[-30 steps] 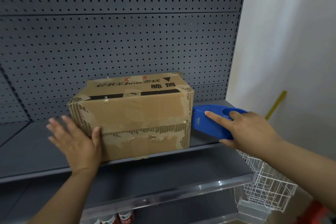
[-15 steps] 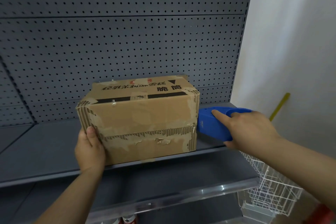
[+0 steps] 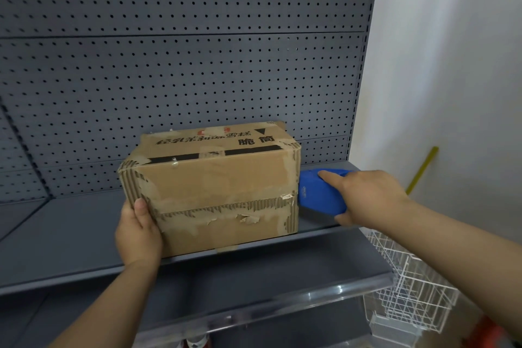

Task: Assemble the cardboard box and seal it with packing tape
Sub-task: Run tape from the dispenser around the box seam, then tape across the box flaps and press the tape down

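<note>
A worn brown cardboard box (image 3: 214,186) stands closed on the grey shelf (image 3: 65,237), its flaps meeting in a horizontal seam on the side facing me, with torn old tape around it. My left hand (image 3: 138,234) grips the box's lower left corner, thumb on the front face. My right hand (image 3: 364,198) holds a blue tape dispenser (image 3: 319,198) pressed against the box's right end at seam height, index finger stretched along its top. The dispenser's front edge is hidden behind the box corner.
A grey pegboard back panel (image 3: 180,70) rises behind the box. A lower shelf with a clear front lip (image 3: 282,299) lies below. A white wire basket (image 3: 406,288) hangs at the lower right, beside a white wall with a yellow stick (image 3: 422,169) leaning against it.
My left hand went from flat and open against the box's left side to gripping its lower left corner. The right hand stayed on the dispenser at the box's right end.
</note>
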`<state>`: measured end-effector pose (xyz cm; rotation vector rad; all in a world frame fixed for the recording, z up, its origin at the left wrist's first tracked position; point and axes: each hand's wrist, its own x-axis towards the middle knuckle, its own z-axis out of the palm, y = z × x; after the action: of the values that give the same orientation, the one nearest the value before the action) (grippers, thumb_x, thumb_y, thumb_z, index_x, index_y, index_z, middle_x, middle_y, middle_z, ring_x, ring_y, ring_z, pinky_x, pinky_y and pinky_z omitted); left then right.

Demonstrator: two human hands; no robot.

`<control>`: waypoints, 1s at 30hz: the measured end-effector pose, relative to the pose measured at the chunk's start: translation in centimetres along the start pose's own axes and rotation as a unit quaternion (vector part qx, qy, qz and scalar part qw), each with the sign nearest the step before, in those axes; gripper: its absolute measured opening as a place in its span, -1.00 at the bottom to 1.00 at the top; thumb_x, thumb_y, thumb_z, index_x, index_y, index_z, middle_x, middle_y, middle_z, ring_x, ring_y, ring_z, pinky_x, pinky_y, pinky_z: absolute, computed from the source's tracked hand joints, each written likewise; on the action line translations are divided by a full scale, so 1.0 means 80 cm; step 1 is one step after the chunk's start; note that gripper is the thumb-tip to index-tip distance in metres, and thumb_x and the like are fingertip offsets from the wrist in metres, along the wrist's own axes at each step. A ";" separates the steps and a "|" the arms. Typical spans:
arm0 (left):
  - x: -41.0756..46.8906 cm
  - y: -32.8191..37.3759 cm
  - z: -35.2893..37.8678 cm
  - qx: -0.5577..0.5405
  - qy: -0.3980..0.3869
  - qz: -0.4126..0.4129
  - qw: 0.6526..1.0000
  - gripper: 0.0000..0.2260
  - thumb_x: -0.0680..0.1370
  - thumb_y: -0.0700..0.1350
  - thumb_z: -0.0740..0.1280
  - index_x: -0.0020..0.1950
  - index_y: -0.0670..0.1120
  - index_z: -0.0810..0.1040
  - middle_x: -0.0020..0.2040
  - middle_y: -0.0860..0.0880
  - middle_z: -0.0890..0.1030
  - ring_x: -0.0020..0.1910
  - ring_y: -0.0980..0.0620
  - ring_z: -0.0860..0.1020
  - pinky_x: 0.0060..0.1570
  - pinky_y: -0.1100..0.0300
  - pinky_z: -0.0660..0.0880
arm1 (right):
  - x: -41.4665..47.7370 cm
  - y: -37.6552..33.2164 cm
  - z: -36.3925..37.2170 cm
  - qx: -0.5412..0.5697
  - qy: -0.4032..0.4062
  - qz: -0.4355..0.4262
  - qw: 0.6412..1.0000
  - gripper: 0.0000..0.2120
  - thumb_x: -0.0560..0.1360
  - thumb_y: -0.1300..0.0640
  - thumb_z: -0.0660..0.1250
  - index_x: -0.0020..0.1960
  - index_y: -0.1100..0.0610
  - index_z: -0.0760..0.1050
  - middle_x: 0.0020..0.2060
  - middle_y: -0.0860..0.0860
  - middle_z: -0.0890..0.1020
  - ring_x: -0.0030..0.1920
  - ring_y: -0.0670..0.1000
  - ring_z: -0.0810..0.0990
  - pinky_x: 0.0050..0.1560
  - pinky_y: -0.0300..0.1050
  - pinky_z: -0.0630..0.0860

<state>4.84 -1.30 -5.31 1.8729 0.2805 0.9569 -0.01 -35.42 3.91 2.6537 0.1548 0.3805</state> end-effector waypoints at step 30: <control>0.022 -0.006 -0.019 -0.139 -0.162 -0.302 0.929 0.00 0.21 0.63 -0.15 0.50 0.09 0.14 0.54 -0.05 0.16 0.50 -0.10 0.14 0.43 -0.22 0.08 | 0.033 0.053 -0.037 0.245 0.143 0.165 0.945 -0.17 0.36 -0.24 0.38 0.51 -0.12 0.08 0.11 0.06 0.59 0.05 0.12 0.58 -0.20 -0.12 0.44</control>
<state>5.01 0.97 -4.51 1.5093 0.4607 0.2444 1.83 -37.49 9.03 3.1035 -0.1285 0.9489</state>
